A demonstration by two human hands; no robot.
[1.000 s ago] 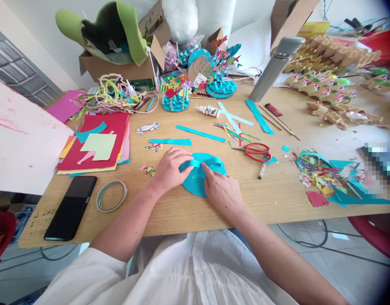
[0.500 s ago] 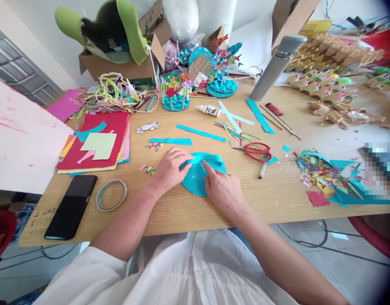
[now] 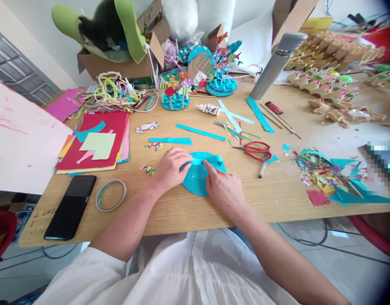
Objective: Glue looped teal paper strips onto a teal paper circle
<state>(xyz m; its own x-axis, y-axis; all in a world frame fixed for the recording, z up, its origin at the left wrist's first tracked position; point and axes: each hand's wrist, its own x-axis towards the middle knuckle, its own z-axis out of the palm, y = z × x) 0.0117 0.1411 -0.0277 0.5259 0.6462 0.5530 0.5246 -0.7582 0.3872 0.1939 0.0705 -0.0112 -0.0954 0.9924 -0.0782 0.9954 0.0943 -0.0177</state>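
Note:
A round blue paper disc (image 3: 195,182) with small pale dots lies flat near the table's front edge. Across its upper part runs a blue paper strip (image 3: 197,161), its right end curling up into a loop. At the strip's left end, my left hand (image 3: 172,170) has thumb and forefinger closed around it, over the disc's edge. The outstretched index finger of my right hand (image 3: 225,186) presses the strip down near its middle; its other fingers are curled and hold nothing. Two loose blue strips (image 3: 200,132) (image 3: 170,140) lie just beyond.
Red-handled scissors (image 3: 257,150) and a pen (image 3: 262,170) lie to the right, near paper scraps (image 3: 322,171). A glue bottle (image 3: 210,109) and a grey flask (image 3: 275,67) stand farther back. Leftward are a phone (image 3: 70,207), a tape roll (image 3: 111,195) and coloured paper (image 3: 102,123).
My right index finger has shifted slightly, and the strip under it looks flatter against the disc. My left hand stays in place.

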